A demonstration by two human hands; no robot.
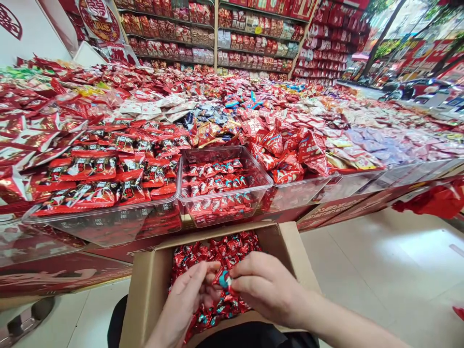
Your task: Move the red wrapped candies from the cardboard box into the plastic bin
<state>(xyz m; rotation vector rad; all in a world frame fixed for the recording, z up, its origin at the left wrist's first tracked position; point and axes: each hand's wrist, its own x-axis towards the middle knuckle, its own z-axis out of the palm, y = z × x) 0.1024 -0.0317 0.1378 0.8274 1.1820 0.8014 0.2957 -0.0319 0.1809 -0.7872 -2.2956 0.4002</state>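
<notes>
My right hand (pixel 266 285) pinches a small red candy wrapper with a blue-and-white print, a wrapped candy (pixel 224 279), between thumb and fingers. From the other side my left hand (pixel 190 287) curls in, its fingertips at the candy's left end; its palm is partly hidden. Both hands are over an open cardboard box (pixel 143 295) full of loose red-and-blue candies (pixel 232 246). Just beyond the box, a clear plastic bin (pixel 224 197) holds similar candies lined up in rows, below its rim.
Left of the bin are red-and-black packets (pixel 97 166); to its right, red triangular packets (pixel 290 150). Heaped sweets cover the long display behind, backed by stocked shelves (pixel 174 29). Tiled floor (pixel 362 261) lies to the right, with a red bag (pixel 435 200) near the display's edge.
</notes>
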